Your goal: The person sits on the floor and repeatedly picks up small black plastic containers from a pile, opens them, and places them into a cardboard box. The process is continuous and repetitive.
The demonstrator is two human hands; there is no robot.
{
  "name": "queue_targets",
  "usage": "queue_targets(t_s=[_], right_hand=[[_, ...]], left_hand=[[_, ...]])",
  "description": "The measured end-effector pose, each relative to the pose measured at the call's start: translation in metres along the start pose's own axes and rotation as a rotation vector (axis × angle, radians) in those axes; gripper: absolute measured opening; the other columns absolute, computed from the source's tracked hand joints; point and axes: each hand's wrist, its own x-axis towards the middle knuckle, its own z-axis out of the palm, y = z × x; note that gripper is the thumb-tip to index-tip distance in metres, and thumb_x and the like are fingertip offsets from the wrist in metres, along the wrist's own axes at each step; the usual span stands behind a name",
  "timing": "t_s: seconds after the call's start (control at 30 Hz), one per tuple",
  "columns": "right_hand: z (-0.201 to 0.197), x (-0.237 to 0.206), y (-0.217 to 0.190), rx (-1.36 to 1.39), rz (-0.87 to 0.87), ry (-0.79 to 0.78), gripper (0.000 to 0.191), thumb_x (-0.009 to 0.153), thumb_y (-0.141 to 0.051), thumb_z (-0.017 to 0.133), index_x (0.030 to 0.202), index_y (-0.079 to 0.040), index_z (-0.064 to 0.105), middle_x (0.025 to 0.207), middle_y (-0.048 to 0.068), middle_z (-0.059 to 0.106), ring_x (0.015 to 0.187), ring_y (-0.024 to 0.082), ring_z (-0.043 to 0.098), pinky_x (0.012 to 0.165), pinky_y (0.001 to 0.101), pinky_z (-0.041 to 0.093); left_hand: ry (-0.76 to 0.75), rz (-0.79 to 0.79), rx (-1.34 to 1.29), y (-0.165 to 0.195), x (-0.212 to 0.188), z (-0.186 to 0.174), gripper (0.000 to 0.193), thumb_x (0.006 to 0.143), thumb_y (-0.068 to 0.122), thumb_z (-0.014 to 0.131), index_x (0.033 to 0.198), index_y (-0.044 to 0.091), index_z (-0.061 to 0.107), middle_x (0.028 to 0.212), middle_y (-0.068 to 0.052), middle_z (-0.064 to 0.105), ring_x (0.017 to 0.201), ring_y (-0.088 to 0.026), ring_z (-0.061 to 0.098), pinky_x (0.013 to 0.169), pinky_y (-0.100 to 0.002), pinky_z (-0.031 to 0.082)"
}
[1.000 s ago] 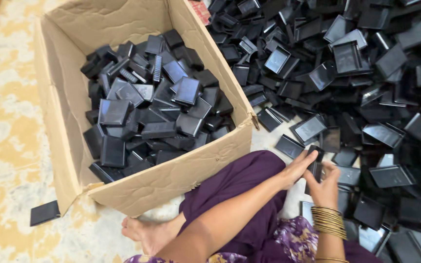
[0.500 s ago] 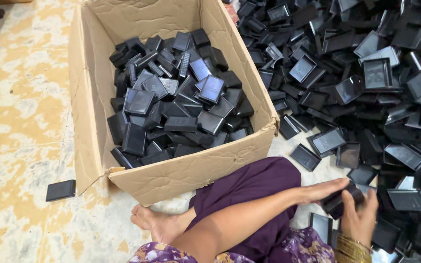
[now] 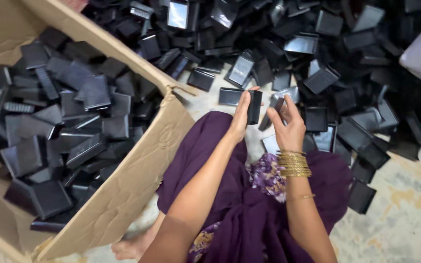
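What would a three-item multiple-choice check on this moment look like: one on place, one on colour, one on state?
1. Where is the cardboard box?
A. left of the person's lap
B. right of it
C. on top of the pile

2. What colour are the bangles on the right wrist?
A. red
B. gold
C. green

3. What is the left hand doing?
A. lying flat on the floor
B. gripping a black plastic piece
C. resting inside the box

Answers: A, the box sits at the left; B, the bangles shine gold; B, the fingers close round the piece.
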Motion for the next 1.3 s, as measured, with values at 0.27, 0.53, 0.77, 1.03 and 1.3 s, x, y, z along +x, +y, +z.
queue_targets(t_s=[0.27,0.53,0.77,1.03,1.3], right_hand=[[0.011,0.008,-0.003,-0.113,0.12,-0.055,0.07,0.088,-0.032,0.081,0.146,-0.003,0.054,0.12,0.023,0.071,0.104,0.023,0.074,0.084,0.034,0.059],[0.009,0.007,0.002,-0.018,0.09,0.016,0.066,0.093,-0.034,0.079,0.147,-0.004,0.056,0.119,0.021,0.073,0.103,0.023,0.075,0.085,0.0321,0.059],[0.017,0.003,0.001,-0.107,0.081,-0.036,0.063,0.094,-0.032,0.076,0.148,-0.006,0.055,0.125,0.019,0.07,0.104,0.022,0.074,0.084,0.0321,0.06],[0.013,-0.008,0.0,0.281,0.117,-0.21,0.073,0.087,-0.015,0.077,0.149,-0.009,0.039,0.12,0.015,0.069,0.109,0.026,0.068,0.092,0.0329,0.056],[0.014,-0.043,-0.022,-0.305,-0.273,-0.18,0.043,0.085,-0.007,0.08,0.126,-0.005,0.065,0.114,0.017,0.072,0.105,0.034,0.071,0.09,0.0378,0.055]], left_hand=[[-0.153,0.035,0.086,-0.006,-0.005,0.0,0.048,0.115,0.044,0.035,0.142,0.011,0.054,0.131,-0.007,0.061,0.12,-0.015,0.058,0.105,-0.028,0.046],[-0.147,0.015,0.152,-0.006,-0.003,0.0,0.046,0.114,0.043,0.036,0.14,0.011,0.056,0.128,-0.005,0.061,0.117,-0.013,0.057,0.102,-0.026,0.045],[-0.194,0.013,0.095,-0.007,-0.005,-0.001,0.045,0.115,0.041,0.037,0.141,0.01,0.056,0.127,-0.006,0.061,0.116,-0.013,0.058,0.102,-0.026,0.046],[0.021,0.119,-0.043,-0.003,0.0,-0.008,0.044,0.112,0.039,0.039,0.134,0.01,0.063,0.115,-0.004,0.067,0.101,-0.012,0.062,0.09,-0.027,0.049],[0.569,0.331,0.69,-0.003,-0.004,-0.016,0.061,0.106,0.042,0.043,0.068,0.0,0.066,0.057,-0.013,0.059,0.055,-0.023,0.059,0.058,-0.04,0.043]])
